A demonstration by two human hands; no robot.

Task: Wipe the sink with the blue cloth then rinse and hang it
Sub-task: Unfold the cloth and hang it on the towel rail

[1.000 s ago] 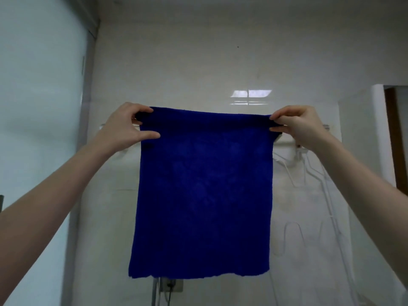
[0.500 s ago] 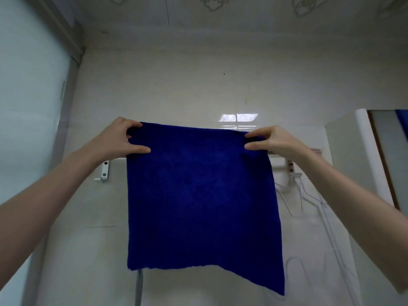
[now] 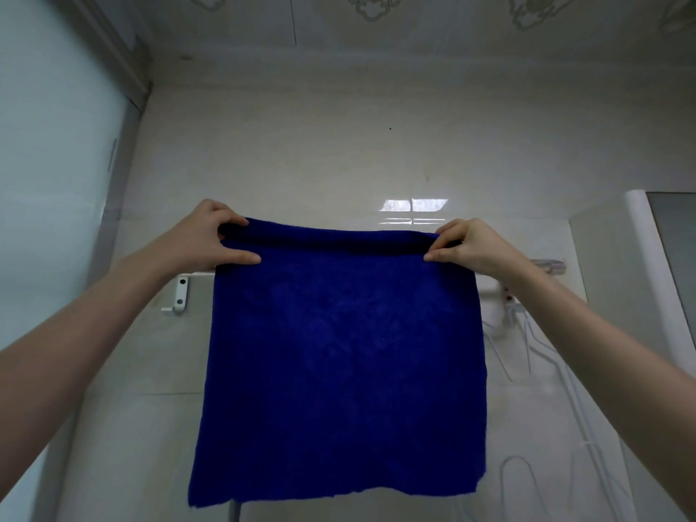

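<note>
Left hand (image 3: 205,239) and right hand (image 3: 472,244) are each pinching a top corner of the cloth (image 3: 342,352), keeping it spread flat. Cloth is hanging before the rail (image 3: 196,275), top edge above it, probably for draping over.

The cloth (image 3: 346,363) is a deep royal blue all over, plain, with no print or border. The wall tiles (image 3: 339,156) are glossy cream. The ceiling (image 3: 433,58) is off-white with pale scrolled ornaments. The towel rail bracket (image 3: 180,297) is white, and the glass panel (image 3: 49,182) is a pale, frosted blue-green.
</note>
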